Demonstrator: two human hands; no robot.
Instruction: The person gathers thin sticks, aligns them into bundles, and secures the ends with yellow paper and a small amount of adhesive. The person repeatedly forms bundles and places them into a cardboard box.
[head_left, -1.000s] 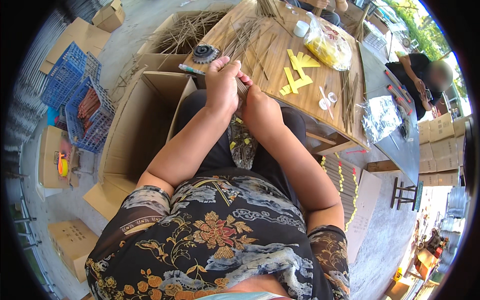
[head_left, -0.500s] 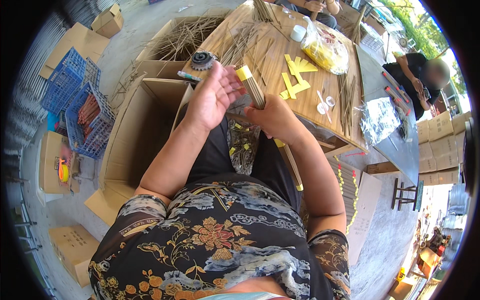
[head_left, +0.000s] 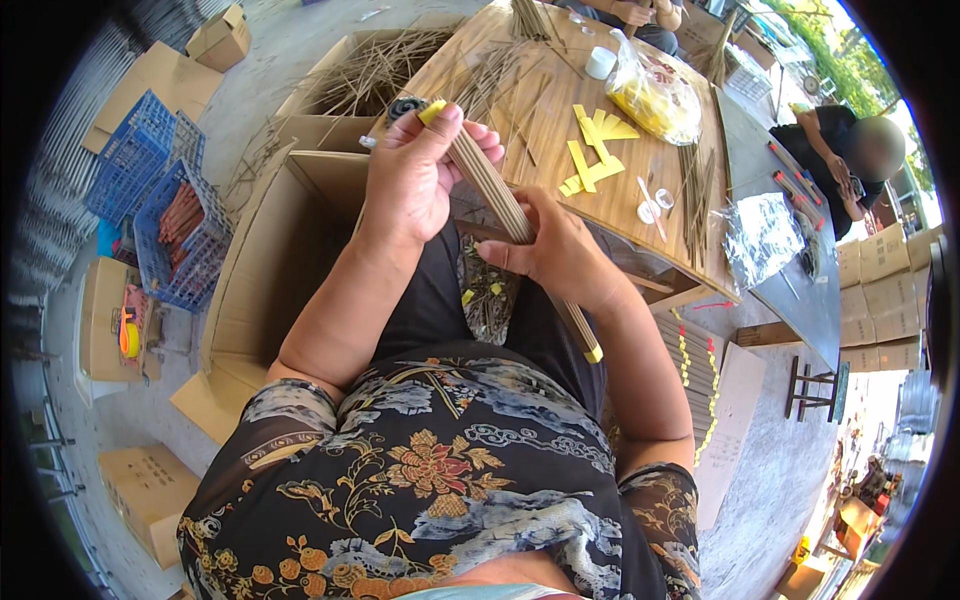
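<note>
Since half a second ago, my left hand [head_left: 415, 180] has closed: it was spread beside the bundle of thin brown sticks [head_left: 490, 190], and now it grasps its upper end near the yellow band [head_left: 432, 111]. The bundle leans more to the left, above my lap at the table's edge. My right hand [head_left: 565, 250] has loosened, with the thumb apart; the sticks lie in its crook, and I cannot tell if the fingers press them. To my left, a blue crate [head_left: 185, 287] contains reddish bundles [head_left: 178, 222]. Ahead, a cardboard box [head_left: 322, 70] is heaped with loose brown sticks [head_left: 385, 75]. On the wooden table [head_left: 547, 172], a clear plastic bag [head_left: 682, 105] holds yellow pieces [head_left: 635, 105], behind some yellow strips [head_left: 600, 130].
</note>
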